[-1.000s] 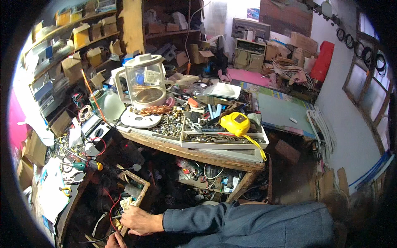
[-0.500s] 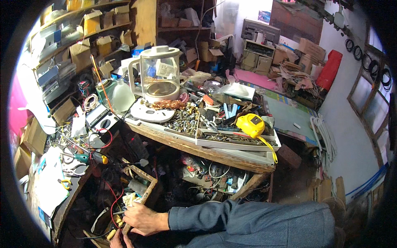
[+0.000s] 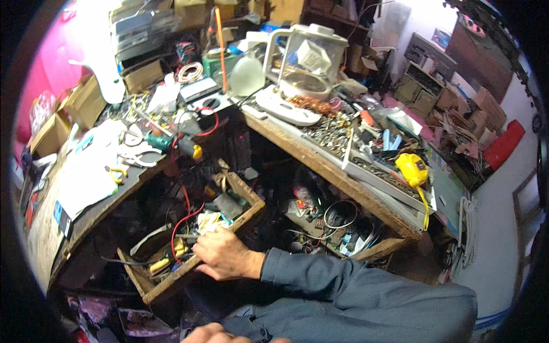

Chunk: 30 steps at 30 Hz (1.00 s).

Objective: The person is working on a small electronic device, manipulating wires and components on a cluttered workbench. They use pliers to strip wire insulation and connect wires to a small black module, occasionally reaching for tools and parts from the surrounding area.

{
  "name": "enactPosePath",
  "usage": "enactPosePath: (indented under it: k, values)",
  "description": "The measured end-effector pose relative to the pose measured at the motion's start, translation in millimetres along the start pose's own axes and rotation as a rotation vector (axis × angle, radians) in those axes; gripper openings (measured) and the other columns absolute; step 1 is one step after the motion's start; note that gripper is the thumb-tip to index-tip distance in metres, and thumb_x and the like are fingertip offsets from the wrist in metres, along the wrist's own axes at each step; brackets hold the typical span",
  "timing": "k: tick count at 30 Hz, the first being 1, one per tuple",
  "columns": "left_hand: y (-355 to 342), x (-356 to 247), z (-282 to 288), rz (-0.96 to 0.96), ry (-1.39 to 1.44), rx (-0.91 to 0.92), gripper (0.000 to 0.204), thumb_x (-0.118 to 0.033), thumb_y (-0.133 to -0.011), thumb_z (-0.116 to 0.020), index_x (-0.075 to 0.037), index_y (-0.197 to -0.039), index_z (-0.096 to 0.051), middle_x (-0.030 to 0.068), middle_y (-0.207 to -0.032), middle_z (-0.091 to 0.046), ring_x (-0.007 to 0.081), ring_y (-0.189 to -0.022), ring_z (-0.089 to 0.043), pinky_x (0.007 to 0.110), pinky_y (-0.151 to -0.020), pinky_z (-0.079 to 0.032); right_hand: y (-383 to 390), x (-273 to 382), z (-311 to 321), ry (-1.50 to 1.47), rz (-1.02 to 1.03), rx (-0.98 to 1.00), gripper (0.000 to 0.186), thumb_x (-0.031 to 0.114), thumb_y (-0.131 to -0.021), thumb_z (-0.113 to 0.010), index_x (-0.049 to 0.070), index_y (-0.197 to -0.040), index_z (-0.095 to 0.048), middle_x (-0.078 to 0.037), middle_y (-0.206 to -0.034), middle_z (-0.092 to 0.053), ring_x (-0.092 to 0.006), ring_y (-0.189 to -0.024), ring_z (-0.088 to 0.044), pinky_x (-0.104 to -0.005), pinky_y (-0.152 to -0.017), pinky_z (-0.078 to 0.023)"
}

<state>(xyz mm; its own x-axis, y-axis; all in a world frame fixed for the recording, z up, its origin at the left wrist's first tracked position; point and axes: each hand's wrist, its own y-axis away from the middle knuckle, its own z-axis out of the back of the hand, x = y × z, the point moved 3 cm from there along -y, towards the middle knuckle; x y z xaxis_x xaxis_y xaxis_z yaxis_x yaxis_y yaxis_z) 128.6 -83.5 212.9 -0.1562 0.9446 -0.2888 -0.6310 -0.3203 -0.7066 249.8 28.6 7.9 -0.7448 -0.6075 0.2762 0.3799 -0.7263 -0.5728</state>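
Observation:
A wooden drawer [image 3: 164,289] full of tools stands pulled out below the bench. My right hand [image 3: 225,255] is closed over its near wall, fingers curled to the inner side. Just inside, by those fingers, lie a crumpled pale yellow cloth [image 3: 210,222] and yellow-handled tools [image 3: 160,266]. A red wire [image 3: 187,214] loops down into the drawer. At the lower edge of the picture my left hand [image 3: 214,334] shows only in part, nearer to me than the drawer; its fingers are cut off and blurred.
On the left bench are pliers [image 3: 143,155], a green-and-black tool [image 3: 157,141] and a white sheet [image 3: 88,171]. The wooden-edged bench [image 3: 320,166] carries a glass jug [image 3: 311,63], loose screws and a yellow tape measure [image 3: 413,170]. Below it sits a box of parts [image 3: 320,228].
The view has swung left and down, so the bench appears tilted. My left hand has come away from the drawer toward me. My right hand stays at the drawer's near wall.

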Motion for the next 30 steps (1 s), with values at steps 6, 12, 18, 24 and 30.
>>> enactPosePath:
  k: [6,12,18,24,30]
  values:
    - [-7.5,-4.5,3.6,-0.138,0.181,-0.208,0.042,-0.002,-0.080,-0.078,-0.006,-0.059,-0.043,0.0069,-0.059,-0.050,0.0178,-0.044,-0.041,0.032,-0.048,-0.040,-3.1,2.9,1.0,0.028,0.024,0.017,0.039,0.039,-0.074,-0.078,0.007,-0.085,-0.059,-0.009,-0.082,-0.056,-0.0272,-0.081,-0.059,-0.0401,-0.076,-0.044]
    - [-16.6,-10.4,6.0,-0.046,0.225,-0.186,0.043,0.002,-0.077,-0.079,-0.005,-0.055,-0.042,0.0049,-0.054,-0.044,0.0176,-0.043,-0.037,0.030,-0.046,-0.032,-4.7,3.9,3.6,0.047,0.030,0.018,0.039,0.040,-0.074,-0.078,0.008,-0.086,-0.060,-0.009,-0.083,-0.055,-0.0284,-0.084,-0.059,-0.0410,-0.078,-0.043]
    - [-20.1,-12.7,6.3,0.046,0.273,-0.269,0.042,0.004,-0.073,-0.080,-0.004,-0.055,-0.043,0.0049,-0.054,-0.043,0.0179,-0.042,-0.038,0.030,-0.046,-0.034,-4.6,2.5,1.8,0.051,0.013,0.029,0.039,0.041,-0.075,-0.078,0.008,-0.087,-0.060,-0.010,-0.084,-0.056,-0.0290,-0.085,-0.059,-0.0415,-0.079,-0.043]
    - [-2.8,-21.0,7.7,0.074,0.224,-0.304,0.041,0.001,-0.073,-0.082,-0.004,-0.053,-0.046,0.0056,-0.054,-0.047,0.0175,-0.042,-0.040,0.030,-0.048,-0.037,-4.8,5.5,2.9,0.050,0.024,0.028,0.039,0.040,-0.075,-0.078,0.008,-0.087,-0.059,-0.009,-0.084,-0.056,-0.0286,-0.086,-0.059,-0.0418,-0.079,-0.043]
    - [13.3,-35.3,9.7,0.178,0.138,-0.294,0.035,-0.002,-0.067,-0.083,-0.003,-0.056,-0.051,0.0070,-0.057,-0.051,0.0178,-0.042,-0.043,0.032,-0.051,-0.043,-3.9,4.4,1.3,0.056,0.012,0.031,0.040,0.039,-0.073,-0.079,0.008,-0.086,-0.059,-0.009,-0.085,-0.056,-0.0281,-0.085,-0.058,-0.0404,-0.078,-0.045]
